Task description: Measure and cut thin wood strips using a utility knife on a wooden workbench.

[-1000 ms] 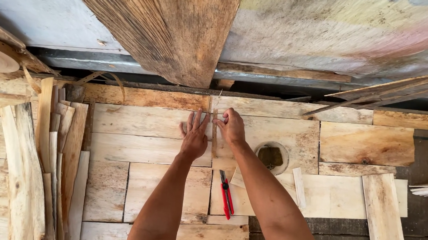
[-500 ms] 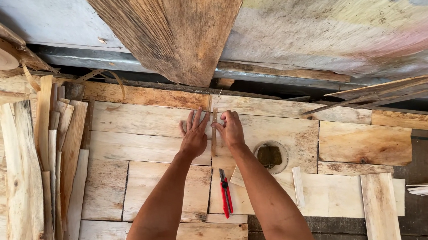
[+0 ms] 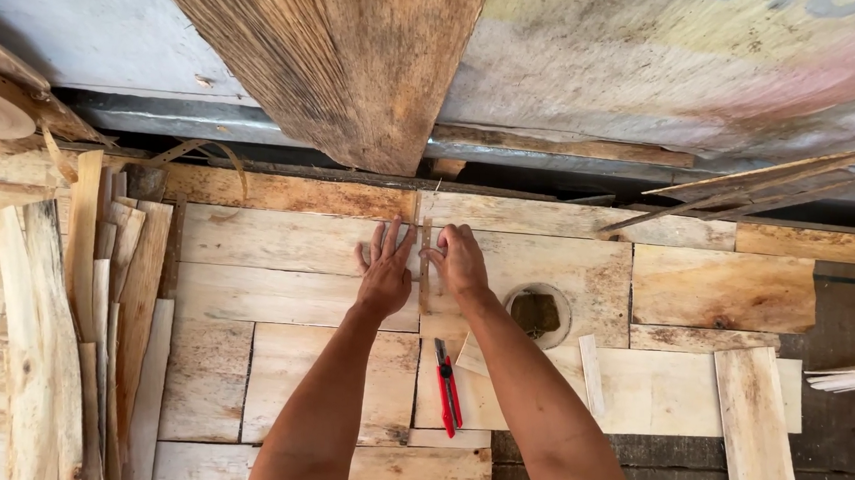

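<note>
Pressing flat on the pale wooden boards of the bench, the left hand is lying with its fingers spread and released, grasping nothing. Just beside it, the right hand is pinching a thin narrow wooden strip with its fingers clenched on the strip's upper part; the strip is standing lengthwise in the seam between 2 boards, between both hands. A red utility knife is lying near the right forearm. A stack of long wooden slats is resting well apart at the left.
</note>
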